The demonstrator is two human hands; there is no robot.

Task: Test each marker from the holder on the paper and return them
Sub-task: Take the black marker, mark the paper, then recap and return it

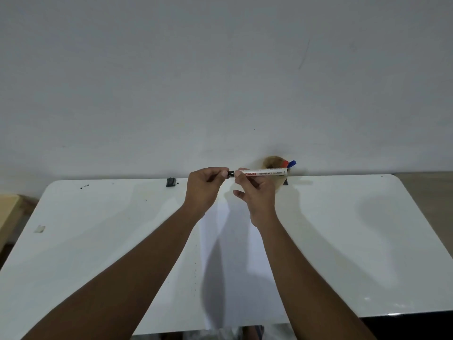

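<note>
A white permanent marker [266, 172] with a black cap end lies level in the air above the far edge of the table. My right hand [257, 192] grips its barrel near the cap. My left hand [204, 186] pinches the black cap [230, 173] at the marker's left end. Behind the marker stands a brown holder [273, 161] against the wall, with a red-capped marker [284, 163] and a blue-capped marker [292, 163] sticking out of it. A white sheet of paper [235, 266] lies on the table below my hands, partly in shadow.
The white table [98, 241] runs up to a plain wall. A small dark object [171, 182] sits at the far edge, left of my hands. A few dark specks [84, 186] mark the far left. A wooden surface [8, 207] shows at the left.
</note>
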